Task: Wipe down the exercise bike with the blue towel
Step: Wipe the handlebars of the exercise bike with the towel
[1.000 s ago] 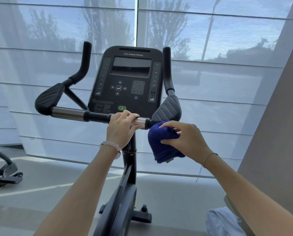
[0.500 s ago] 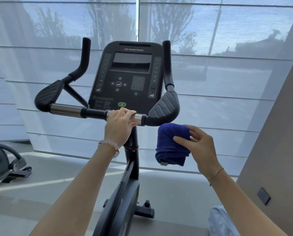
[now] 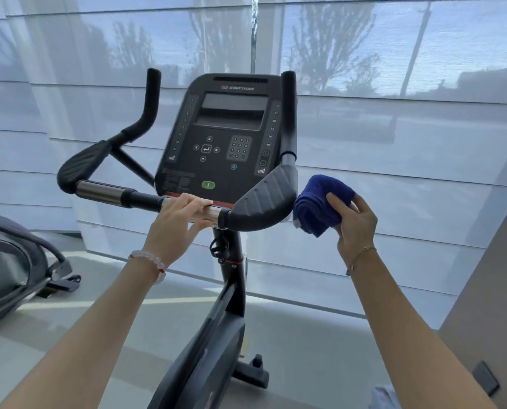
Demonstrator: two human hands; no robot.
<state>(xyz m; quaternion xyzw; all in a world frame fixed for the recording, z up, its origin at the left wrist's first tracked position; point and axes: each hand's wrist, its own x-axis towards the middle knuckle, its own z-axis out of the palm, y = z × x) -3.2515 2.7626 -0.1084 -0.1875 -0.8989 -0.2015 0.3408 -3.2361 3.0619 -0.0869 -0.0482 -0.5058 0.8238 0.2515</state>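
A black exercise bike point(image 3: 230, 134) stands in front of me, its console facing me between two upright black grips. My left hand point(image 3: 178, 221) wraps around the chrome part of the handlebar just below the console. My right hand point(image 3: 355, 225) grips a bunched blue towel point(image 3: 317, 206), held just right of the ribbed right elbow pad point(image 3: 264, 199). The towel's left edge is close against that pad; I cannot tell whether it touches. The bike's post and body run down between my forearms.
Another exercise machine point(image 3: 13, 270) stands on the floor at the left. A shaded window wall point(image 3: 393, 143) runs close behind the bike. A tan wall point(image 3: 497, 290) rises at the right, with a pale cloth point(image 3: 385, 397) at its foot.
My right hand has carried the towel from under the right end of the handlebar out and up to the right side of the elbow pad. My left hand stays on the bar.
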